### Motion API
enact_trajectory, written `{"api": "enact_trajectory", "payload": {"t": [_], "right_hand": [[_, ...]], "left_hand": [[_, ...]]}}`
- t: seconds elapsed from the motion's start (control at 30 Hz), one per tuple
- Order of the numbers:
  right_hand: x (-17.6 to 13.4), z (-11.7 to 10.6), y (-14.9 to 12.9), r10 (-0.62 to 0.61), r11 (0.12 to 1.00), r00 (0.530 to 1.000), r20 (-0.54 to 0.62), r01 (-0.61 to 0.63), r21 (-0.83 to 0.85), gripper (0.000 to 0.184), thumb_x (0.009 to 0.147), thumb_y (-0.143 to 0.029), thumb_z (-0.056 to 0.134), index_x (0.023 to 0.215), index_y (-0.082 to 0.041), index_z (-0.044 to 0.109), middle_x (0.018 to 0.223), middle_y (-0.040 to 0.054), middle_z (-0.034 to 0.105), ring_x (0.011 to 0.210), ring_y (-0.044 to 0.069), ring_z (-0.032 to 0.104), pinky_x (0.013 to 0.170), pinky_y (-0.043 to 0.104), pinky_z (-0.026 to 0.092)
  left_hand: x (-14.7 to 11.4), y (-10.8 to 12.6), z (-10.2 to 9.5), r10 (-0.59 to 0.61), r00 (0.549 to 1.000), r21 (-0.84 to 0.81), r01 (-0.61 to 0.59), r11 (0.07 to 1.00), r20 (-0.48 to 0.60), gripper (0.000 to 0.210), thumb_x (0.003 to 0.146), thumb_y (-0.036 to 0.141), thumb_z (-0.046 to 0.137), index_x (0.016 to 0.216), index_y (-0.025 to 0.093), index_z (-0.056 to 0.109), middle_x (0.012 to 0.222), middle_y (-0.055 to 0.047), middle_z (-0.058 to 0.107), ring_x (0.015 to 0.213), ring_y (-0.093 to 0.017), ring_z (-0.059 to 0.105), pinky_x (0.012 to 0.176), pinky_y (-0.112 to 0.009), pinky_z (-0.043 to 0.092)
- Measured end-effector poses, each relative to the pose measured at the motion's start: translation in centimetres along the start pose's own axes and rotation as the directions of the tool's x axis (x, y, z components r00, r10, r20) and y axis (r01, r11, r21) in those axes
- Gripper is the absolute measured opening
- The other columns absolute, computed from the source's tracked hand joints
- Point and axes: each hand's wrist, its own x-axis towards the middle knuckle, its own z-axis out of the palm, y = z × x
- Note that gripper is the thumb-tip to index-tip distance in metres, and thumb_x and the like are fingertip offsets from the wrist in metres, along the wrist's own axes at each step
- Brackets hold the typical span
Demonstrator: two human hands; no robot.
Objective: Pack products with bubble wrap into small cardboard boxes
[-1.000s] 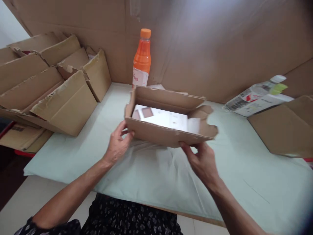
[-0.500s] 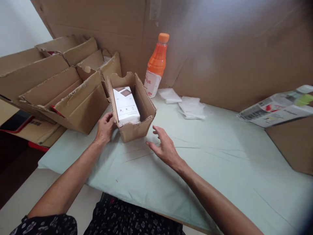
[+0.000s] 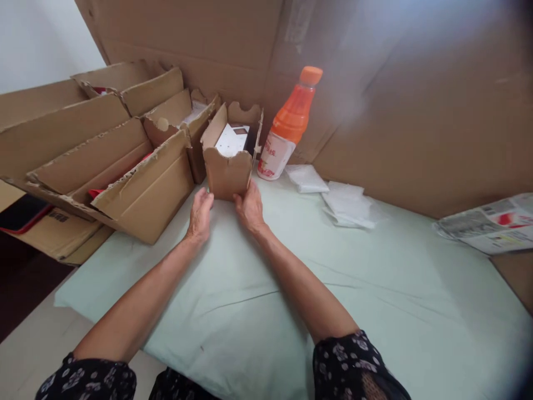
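A small open cardboard box (image 3: pixel 230 176) with notched upper edges stands on the green cloth, close to the back wall. Inside it lies a white printed box (image 3: pixel 231 141), partly hidden by the front panel. My left hand (image 3: pixel 200 214) is at the lower left front corner of the cardboard box, its fingertips against it. My right hand (image 3: pixel 250 208) holds the lower right front corner, thumb on the front and fingers along the side. Right of the box, an orange-capped bottle (image 3: pixel 287 125) leans over.
Larger open cardboard bins (image 3: pixel 152 186) stand at left, some with red items inside. Flat white plastic packets (image 3: pixel 347 203) lie right of the bottle. A printed plastic package (image 3: pixel 495 225) sits at far right. A tall cardboard wall (image 3: pixel 400 122) closes the back of the cloth-covered table (image 3: pixel 375 311).
The cardboard box has moved back toward the wall, beside the bins, and turned. My right hand has come from apart onto its right corner. The whole view has shifted.
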Motion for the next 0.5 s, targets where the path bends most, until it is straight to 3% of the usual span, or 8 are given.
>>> {"api": "enact_trajectory", "payload": {"t": [0.13,0.23,0.33,0.43,0.5], "right_hand": [[1.4,3.0,-1.2,0.031,0.999,0.998,0.063,-0.031,0.004,0.067,0.089,-0.016,0.046,0.153,-0.004,0.030,0.150,0.0279,0.048,0.135,0.037,0.050,0.112,0.057,0.042],[0.9,3.2,-1.5,0.000,1.000,0.992,0.129,0.002,-0.015,0.064,0.091,-0.012,0.042,0.153,-0.002,0.030,0.153,0.0288,0.045,0.138,0.035,0.049,0.115,0.054,0.040],[-1.6,1.4,-1.7,-0.024,0.998,0.987,0.160,0.034,-0.061,0.059,0.091,-0.010,0.044,0.150,-0.003,0.038,0.149,0.0262,0.052,0.134,0.031,0.054,0.116,0.050,0.041],[-6.0,-1.2,-1.8,-0.077,0.987,0.974,0.214,0.104,-0.120,0.050,0.091,-0.014,0.056,0.141,-0.016,0.053,0.144,0.0127,0.062,0.131,0.024,0.058,0.114,0.039,0.044],[-9.1,-3.3,-1.2,-0.180,0.960,0.942,0.283,0.231,-0.157,0.039,0.094,-0.022,0.061,0.133,-0.022,0.060,0.144,0.0064,0.063,0.134,0.021,0.056,0.112,0.036,0.045]], "left_hand": [[-0.5,-0.9,-0.5,0.078,0.996,0.124,-0.073,0.990,-0.040,0.052,0.086,0.046,0.064,0.132,0.022,0.057,0.139,-0.013,0.062,0.133,-0.026,0.058,0.114,-0.043,0.045],[-0.5,-0.7,-0.5,0.115,0.993,0.213,-0.109,0.971,-0.017,0.047,0.086,0.043,0.060,0.129,0.022,0.060,0.133,-0.013,0.067,0.126,-0.026,0.063,0.109,-0.043,0.050],[-1.2,0.3,-0.8,0.105,0.994,0.291,-0.113,0.950,0.042,0.041,0.083,0.042,0.059,0.116,0.019,0.066,0.121,-0.012,0.072,0.116,-0.027,0.067,0.108,-0.045,0.050],[-2.0,1.1,-1.5,0.091,0.991,0.408,-0.125,0.904,0.103,0.035,0.077,0.040,0.062,0.104,0.019,0.070,0.105,-0.008,0.073,0.105,-0.027,0.066,0.105,-0.047,0.051],[-1.9,1.0,-1.9,0.083,0.980,0.459,-0.159,0.874,0.181,0.033,0.075,0.040,0.065,0.102,0.021,0.070,0.097,-0.004,0.072,0.095,-0.026,0.065,0.103,-0.050,0.051]]}}
